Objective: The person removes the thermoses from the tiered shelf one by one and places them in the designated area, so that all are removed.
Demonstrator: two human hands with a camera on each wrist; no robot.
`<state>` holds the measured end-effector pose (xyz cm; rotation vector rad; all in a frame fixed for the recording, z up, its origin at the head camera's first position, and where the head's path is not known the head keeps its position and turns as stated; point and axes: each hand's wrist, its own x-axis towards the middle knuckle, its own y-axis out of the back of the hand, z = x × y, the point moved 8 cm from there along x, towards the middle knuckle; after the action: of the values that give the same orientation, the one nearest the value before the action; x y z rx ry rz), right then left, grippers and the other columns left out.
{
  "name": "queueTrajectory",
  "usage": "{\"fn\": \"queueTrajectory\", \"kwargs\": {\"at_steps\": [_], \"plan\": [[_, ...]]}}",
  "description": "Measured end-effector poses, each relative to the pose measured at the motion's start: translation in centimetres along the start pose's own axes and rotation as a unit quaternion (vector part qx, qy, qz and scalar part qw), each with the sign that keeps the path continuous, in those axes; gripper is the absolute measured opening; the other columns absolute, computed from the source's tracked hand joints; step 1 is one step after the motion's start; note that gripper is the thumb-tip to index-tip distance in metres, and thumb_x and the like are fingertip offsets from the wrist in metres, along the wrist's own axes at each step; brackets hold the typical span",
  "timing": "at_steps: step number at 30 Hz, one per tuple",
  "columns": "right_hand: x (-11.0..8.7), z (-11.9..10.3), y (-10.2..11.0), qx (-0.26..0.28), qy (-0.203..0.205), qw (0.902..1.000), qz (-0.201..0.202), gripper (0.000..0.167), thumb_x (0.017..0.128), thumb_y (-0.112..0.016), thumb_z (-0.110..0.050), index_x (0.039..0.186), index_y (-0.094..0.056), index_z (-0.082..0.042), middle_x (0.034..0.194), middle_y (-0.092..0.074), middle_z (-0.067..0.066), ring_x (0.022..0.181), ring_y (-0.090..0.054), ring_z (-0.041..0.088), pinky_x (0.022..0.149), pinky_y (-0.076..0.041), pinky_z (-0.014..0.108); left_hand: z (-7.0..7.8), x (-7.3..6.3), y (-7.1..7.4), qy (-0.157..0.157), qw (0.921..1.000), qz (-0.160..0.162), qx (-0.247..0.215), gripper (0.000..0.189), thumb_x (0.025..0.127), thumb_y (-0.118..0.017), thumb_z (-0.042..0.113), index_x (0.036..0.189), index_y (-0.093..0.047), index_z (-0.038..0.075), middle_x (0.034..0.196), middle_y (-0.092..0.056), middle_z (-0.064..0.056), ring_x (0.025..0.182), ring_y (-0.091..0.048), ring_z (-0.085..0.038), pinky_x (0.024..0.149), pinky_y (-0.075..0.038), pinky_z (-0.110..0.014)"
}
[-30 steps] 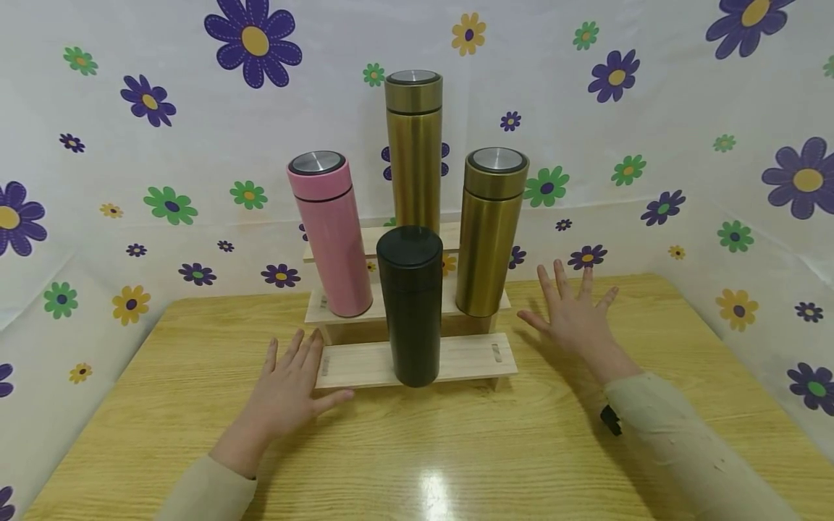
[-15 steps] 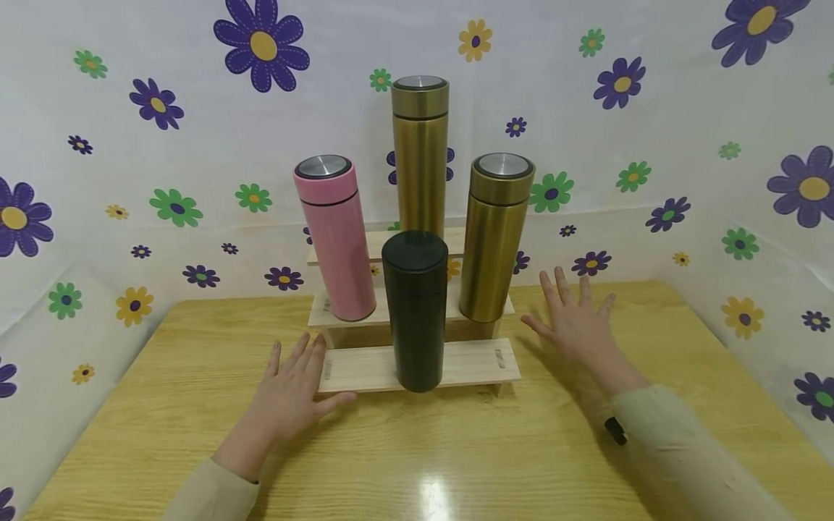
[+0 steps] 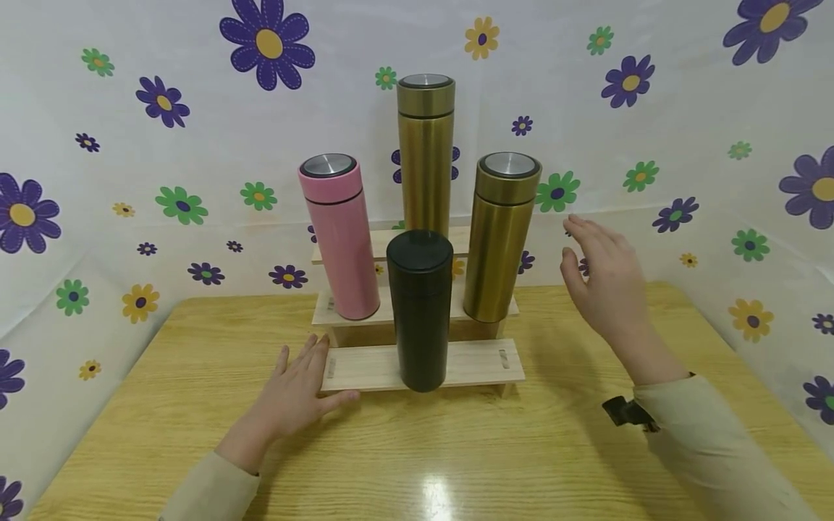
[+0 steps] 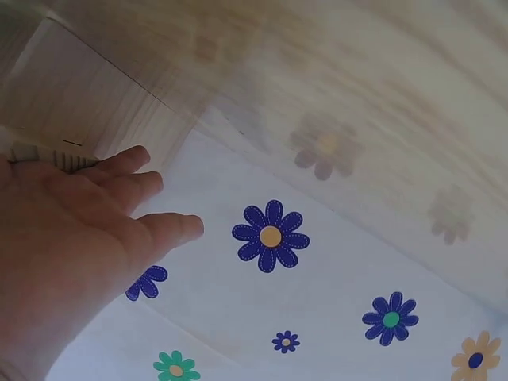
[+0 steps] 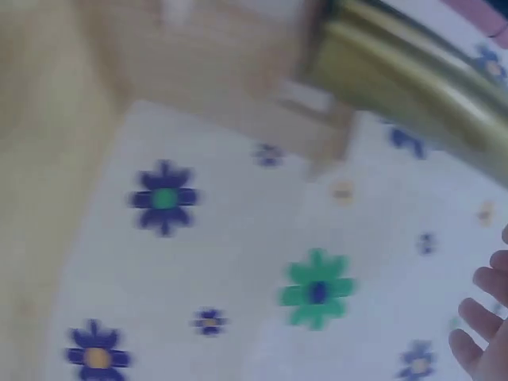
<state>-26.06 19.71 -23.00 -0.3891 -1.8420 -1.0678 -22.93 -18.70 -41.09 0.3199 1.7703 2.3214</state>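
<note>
My left hand (image 3: pixel 289 394) lies with extended fingers at the left end of the lowest shelf of a pale wooden stepped stand (image 3: pixel 365 365), thumb along its front edge. My right hand (image 3: pixel 606 282) is raised off the table, fingers together and slightly bent, holding nothing, to the right of a gold thermos (image 3: pixel 500 239) on the middle shelf. A pink thermos (image 3: pixel 340 239) stands at that shelf's left. Behind them a second gold thermos (image 3: pixel 426 152) stands on the top shelf, its base hidden by the black thermos (image 3: pixel 420 311) on the lowest shelf.
The stand rests on a wood-grain table (image 3: pixel 365 456). A white cloth (image 3: pixel 352 43) printed with flowers hangs behind and at both sides. A black strap (image 3: pixel 628 412) hangs at my right sleeve.
My right hand has lifted from the table, and its spread fingers have come together near the right gold thermos. The left hand stays at the stand. The head view has shifted slightly.
</note>
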Motion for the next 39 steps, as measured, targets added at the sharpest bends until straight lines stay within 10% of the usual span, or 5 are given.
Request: {"fn": "queueTrajectory", "kwargs": {"at_steps": [4, 14, 25, 39], "plan": [[2.7, -2.5, 2.5, 0.034, 0.031, 0.9978, 0.048, 0.038, 0.094, -0.051, -0.016, 0.127, -0.058, 0.001, 0.131, -0.058, 0.014, 0.117, -0.051, 0.037, 0.103, -0.039, 0.046, 0.2, -0.1, 0.2, -0.004, 0.9999, 0.010, 0.012, 0.108, 0.082, -0.044, 0.076, 0.149, -0.020, -0.005, 0.153, -0.024, -0.020, 0.143, -0.015, -0.033, 0.112, -0.001, -0.060], [8.7, -7.3, 2.0, 0.069, 0.113, 0.9910, -0.014, 0.047, 0.096, -0.053, -0.025, 0.137, -0.050, -0.003, 0.142, -0.047, 0.010, 0.126, -0.043, 0.031, 0.106, -0.035, 0.043, 0.2, -0.2, 0.2, 0.001, 0.9995, 0.015, 0.029, 0.106, 0.083, -0.047, 0.073, 0.149, -0.019, -0.005, 0.154, -0.023, -0.020, 0.143, -0.015, -0.033, 0.113, -0.002, -0.060], [14.7, -9.3, -2.2, 0.051, 0.047, 0.9757, -0.208, 0.067, 0.095, -0.057, -0.041, 0.152, -0.028, -0.021, 0.157, -0.022, -0.001, 0.143, -0.017, 0.019, 0.116, -0.017, 0.041, 0.3, -0.3, 0.2, 0.002, 0.9993, 0.014, 0.035, 0.107, 0.083, -0.044, 0.075, 0.149, -0.019, -0.005, 0.155, -0.021, -0.017, 0.143, -0.015, -0.033, 0.113, -0.002, -0.059], [18.7, -9.8, -5.5, 0.045, 0.006, 0.9507, -0.307, 0.067, 0.096, -0.047, -0.050, 0.153, -0.019, -0.031, 0.160, -0.011, -0.003, 0.145, -0.007, 0.016, 0.117, -0.010, 0.045, 0.3, -0.2, 0.1, 0.000, 0.9992, 0.015, 0.036, 0.108, 0.083, -0.040, 0.077, 0.149, -0.018, -0.005, 0.156, -0.018, -0.017, 0.144, -0.013, -0.032, 0.113, -0.001, -0.058]]}}
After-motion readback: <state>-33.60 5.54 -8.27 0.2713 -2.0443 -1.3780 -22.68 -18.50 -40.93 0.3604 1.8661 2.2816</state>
